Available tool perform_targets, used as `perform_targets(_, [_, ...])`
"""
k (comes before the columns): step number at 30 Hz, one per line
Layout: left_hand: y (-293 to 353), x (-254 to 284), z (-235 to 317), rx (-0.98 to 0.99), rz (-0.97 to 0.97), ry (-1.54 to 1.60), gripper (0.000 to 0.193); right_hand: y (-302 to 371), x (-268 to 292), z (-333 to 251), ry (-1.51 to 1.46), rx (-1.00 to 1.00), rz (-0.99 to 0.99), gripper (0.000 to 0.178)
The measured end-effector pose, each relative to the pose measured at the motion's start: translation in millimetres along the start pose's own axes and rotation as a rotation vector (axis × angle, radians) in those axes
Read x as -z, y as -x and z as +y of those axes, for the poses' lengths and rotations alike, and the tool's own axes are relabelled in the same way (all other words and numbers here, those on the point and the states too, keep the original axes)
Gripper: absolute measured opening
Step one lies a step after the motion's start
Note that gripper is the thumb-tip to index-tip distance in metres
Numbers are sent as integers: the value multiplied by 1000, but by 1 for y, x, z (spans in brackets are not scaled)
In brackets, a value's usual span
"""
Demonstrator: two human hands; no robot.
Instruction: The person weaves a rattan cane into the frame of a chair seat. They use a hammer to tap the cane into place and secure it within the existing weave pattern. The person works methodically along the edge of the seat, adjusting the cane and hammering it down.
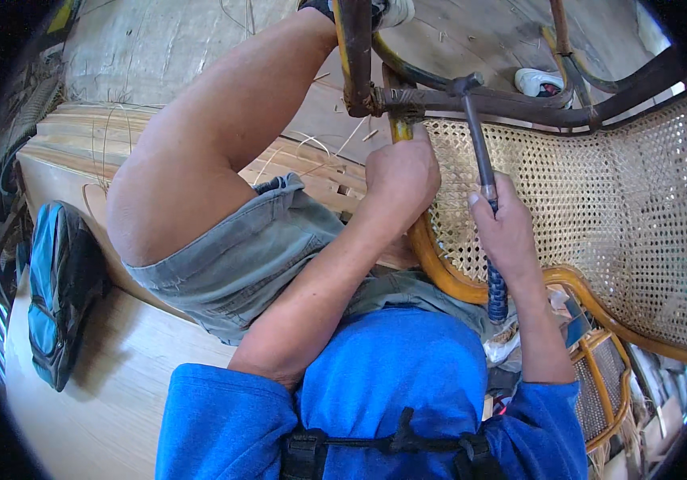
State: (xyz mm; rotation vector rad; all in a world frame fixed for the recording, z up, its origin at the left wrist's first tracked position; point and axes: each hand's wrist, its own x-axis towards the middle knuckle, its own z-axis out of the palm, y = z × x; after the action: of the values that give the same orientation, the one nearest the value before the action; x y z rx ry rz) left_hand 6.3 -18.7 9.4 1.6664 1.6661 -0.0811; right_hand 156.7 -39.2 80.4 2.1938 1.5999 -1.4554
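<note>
A rattan chair [447, 278] with a yellow-brown frame and woven cane panels [551, 188] rests tilted across my lap. My left hand [404, 172] is closed around a pole of its frame, just below a wrapped joint [399, 98]. In my right hand [507, 232] is a hammer [479, 140], its dark shaft wrapped near the lower end. The hammer's head lies over the dark frame rail [519, 102], right of that joint; whether it touches the rail I cannot tell. My left palm and fingers are partly hidden behind the hand.
A teal and black backpack [49, 296] stands at the left on a pale surface. Beside my bent leg runs a wooden bench [79, 136] with loose cane strips. Another rattan piece [619, 392] sits at the lower right, among scraps. A white shoe [529, 82] shows beyond the chair.
</note>
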Motion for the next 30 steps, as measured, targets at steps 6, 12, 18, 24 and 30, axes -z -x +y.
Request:
perform_targets(6, [-2, 4, 4, 35, -18, 44, 23, -7, -6, 10, 131, 46, -48, 25])
perform_targets(12, [0, 1, 3, 24, -1, 55, 21, 0, -3, -9, 81, 32, 4, 25])
perform_targets(18, [1, 1, 5, 30, 16, 43, 19, -4, -10, 0, 170, 48, -13, 23])
perform_targets(24, [-1, -2, 3, 11, 18, 34, 18, -3, -10, 2, 286, 66, -39, 23])
perform_targets(30, [0, 4, 6, 13, -25, 8, 20, -1, -9, 0, 257, 112, 19, 22])
